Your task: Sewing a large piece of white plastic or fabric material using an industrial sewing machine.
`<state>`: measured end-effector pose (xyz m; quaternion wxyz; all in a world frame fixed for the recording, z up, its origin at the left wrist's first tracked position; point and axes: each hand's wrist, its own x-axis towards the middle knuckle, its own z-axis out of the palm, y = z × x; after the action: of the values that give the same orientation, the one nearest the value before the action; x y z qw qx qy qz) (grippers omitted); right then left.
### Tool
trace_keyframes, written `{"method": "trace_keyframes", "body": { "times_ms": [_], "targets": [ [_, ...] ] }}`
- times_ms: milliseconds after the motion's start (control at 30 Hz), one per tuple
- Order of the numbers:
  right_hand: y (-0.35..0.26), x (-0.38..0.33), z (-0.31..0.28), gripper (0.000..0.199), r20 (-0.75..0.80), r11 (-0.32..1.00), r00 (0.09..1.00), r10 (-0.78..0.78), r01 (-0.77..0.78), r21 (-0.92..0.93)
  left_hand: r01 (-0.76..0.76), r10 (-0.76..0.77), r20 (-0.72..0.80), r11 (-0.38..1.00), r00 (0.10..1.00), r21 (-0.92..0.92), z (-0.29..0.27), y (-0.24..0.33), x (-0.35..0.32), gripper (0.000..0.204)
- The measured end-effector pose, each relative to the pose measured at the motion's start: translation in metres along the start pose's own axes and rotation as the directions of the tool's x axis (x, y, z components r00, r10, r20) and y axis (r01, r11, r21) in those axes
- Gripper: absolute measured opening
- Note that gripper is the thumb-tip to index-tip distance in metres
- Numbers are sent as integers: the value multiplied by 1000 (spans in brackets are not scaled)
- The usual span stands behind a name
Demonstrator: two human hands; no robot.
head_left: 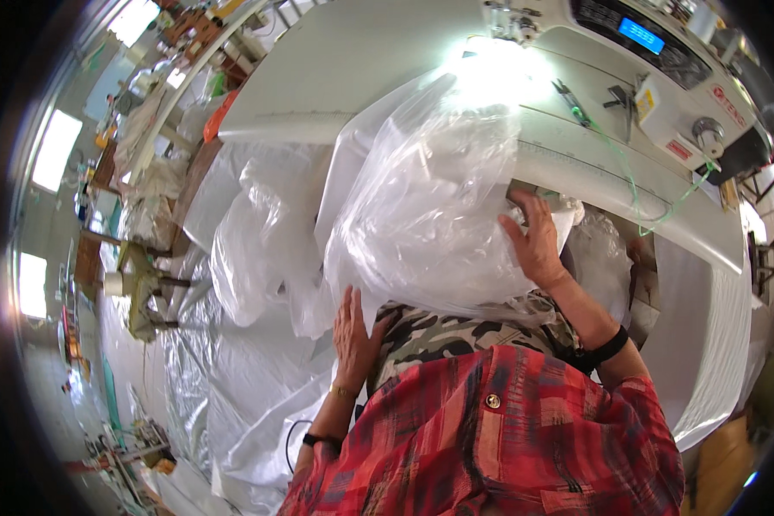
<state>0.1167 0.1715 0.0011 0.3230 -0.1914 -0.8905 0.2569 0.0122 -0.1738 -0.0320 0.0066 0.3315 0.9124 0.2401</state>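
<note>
Clear plastic sheeting (430,202) is bunched over my lap and runs up onto the sewing machine table, under the bright lamp near the machine's needle area. My right hand (537,241) is at the right edge of this plastic, thumb and fingers apart and slightly curved; whether it touches the film I cannot tell. My left hand (353,340) is lower, beside my left thigh and the plastic's lower left edge, with its fingers stretched out and nothing in them. The sewing machine (559,56) has a lit blue display, and its needle is lost in the glare.
Thread snips (570,103) on a green cord lie on the table (344,73) to the right of the lamp. More clear plastic (262,232) hangs at the left, above silvery sheeting (206,353). A wooden stool (138,288) stands farther left. White material (697,335) drapes down at the right.
</note>
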Motion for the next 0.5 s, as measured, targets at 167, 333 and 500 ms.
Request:
{"method": "trace_keyframes", "body": {
  "times_ms": [167, 333, 500],
  "targets": [
    [28, 28, 8, 60, 359, 909, 907, 220, -324, 262, 46, -48, -55, 998, 997, -32, 57, -32, 30, 84],
    [12, 36, 26, 34, 617, 849, 714, 330, -511, 137, 211, -172, 221, 963, 960, -169, 79, -43, 45, 79],
    [-37, 36, -18, 27, 655, 795, 738, 161, -491, 358, 83, -70, 71, 976, 995, -202, 108, -71, 47, 51]
  ]
}}
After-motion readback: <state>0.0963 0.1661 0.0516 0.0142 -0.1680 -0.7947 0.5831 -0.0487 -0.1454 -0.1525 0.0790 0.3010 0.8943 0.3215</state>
